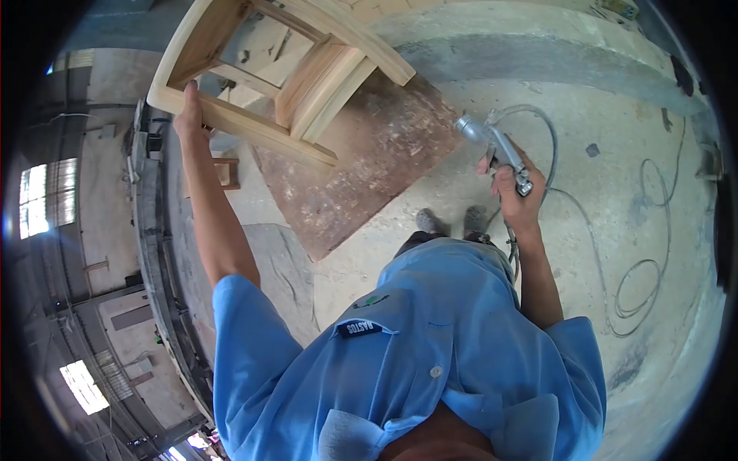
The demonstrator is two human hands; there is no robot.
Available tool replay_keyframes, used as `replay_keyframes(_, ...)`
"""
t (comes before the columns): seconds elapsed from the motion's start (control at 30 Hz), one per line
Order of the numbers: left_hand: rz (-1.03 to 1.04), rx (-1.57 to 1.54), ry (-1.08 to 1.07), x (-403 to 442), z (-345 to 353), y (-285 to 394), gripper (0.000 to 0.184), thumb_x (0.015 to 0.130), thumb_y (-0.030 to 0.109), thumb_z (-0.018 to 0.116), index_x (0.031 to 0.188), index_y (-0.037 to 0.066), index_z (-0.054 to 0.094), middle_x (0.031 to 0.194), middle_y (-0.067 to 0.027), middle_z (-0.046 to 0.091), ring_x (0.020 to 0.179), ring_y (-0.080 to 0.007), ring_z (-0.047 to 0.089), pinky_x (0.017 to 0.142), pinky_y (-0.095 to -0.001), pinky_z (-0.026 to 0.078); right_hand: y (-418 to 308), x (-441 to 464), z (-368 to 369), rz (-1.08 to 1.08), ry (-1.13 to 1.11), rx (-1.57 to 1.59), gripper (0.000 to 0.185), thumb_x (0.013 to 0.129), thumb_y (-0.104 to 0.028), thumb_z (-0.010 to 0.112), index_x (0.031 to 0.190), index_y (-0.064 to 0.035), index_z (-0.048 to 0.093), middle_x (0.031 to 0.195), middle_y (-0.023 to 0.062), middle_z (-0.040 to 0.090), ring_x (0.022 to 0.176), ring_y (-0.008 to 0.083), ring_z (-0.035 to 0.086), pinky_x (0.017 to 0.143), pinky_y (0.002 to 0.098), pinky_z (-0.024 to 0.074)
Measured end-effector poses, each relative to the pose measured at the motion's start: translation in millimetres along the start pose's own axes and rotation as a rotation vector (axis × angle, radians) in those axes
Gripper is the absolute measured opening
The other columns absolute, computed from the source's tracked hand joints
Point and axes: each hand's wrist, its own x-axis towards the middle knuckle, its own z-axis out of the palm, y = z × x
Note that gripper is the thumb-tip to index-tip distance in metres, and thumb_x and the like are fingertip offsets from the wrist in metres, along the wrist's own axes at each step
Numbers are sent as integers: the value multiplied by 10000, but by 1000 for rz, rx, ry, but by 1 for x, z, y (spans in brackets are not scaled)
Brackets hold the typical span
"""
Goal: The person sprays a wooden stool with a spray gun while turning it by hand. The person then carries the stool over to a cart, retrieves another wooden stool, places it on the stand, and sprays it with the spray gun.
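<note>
The left hand (192, 119) has its fingers wrapped on a bar of what looks like a wooden chair (315, 81), at the upper left of the frame. The right hand (526, 196), right of the middle, grips a spray gun (503, 150) with a hose (552, 146). The gun is apart from the chair. This looks like getting set to spray; spraying calls for a still chair and a well-aimed gun.

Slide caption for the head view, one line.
Left hand grips a wooden furniture piece while the right hand holds a metal spray gun.
</note>
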Motion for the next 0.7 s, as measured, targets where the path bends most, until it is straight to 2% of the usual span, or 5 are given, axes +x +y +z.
replay_keyframes(0.1, -5, -35, -66, 55, -2, 14, 885, 780, 471, 830, 1356, -102, 481, 1232, -212, 614, 1021, -331, 666, 854, -458, 556, -7, 15, 21, -45, -14, 15, 535, 948, -332, 695, 1307, 52, 594, 891, 45, 692, 784, 95, 626, 691, 241, 494)
replay_keyframes(0.2, -15, 4, -156, 89, 0, 22, 915, 809, 530, 784, 1389, -88, 436, 1252, -231, 598, 1035, -354, 668, 850, -553, 566, -9, 13, 44, 42, -133, 25, 479, 926, -259, 718, 1291, 33, 614, 901, 57, 702, 797, 110, 653, 703, 261, 515)
replay_keyframes(0.37, -2, 137, -202, 98, -2, 43, 914, 836, 604, 715, 1383, -71, 429, 1218, -223, 611, 1022, -363, 679, 839, -587, 566, -9, 8, 118, -165, -281, 65, 518, 890, -269, 751, 1289, 33, 618, 863, 95, 706, 758, 129, 677, 658, 277, 533)
replay_keyframes(0.5, -89, 180, -239, 123, -6, 49, 883, 850, 689, 641, 1441, 68, 427, 1263, -144, 609, 1068, -307, 663, 919, -542, 533, 6, 18, 158, -165, -326, 6, 518, 923, -275, 710, 1301, 60, 597, 933, 84, 709, 813, 139, 669, 712, 266, 535)
replay_keyframes(0.7, 69, 57, -276, 136, -15, 45, 918, 846, 626, 690, 1402, -54, 423, 1257, -212, 603, 1023, -348, 683, 848, -520, 578, 6, 59, 173, -116, -59, 71, 560, 930, -330, 718, 1294, 77, 591, 815, 73, 683, 738, 108, 648, 615, 253, 514)
